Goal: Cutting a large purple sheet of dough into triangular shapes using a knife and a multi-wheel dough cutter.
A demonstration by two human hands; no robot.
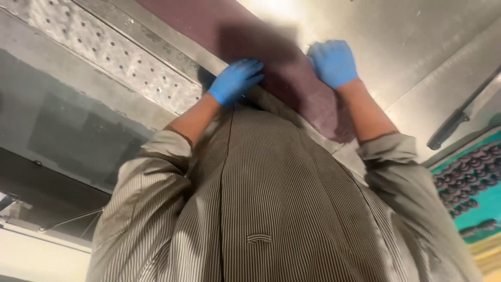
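A dark maroon sheet [313,99], flat and matte, runs in a band from top centre down to right of centre, lying on a steel worktop [417,47]. Two blue-gloved hands rest on it. The left hand [236,79], at upper centre, lies at the sheet's near edge with fingers stretched flat, gripping nothing. The right hand [333,62], further right, sits knuckles up with fingers curled under; whether they pinch the sheet cannot be told. One perforated metal strip [109,52] crosses the upper left. One dark handle [451,128] lies at right. A teal tray [477,183] of dark rings fills the right edge. Bare steel lies open beyond the right hand.
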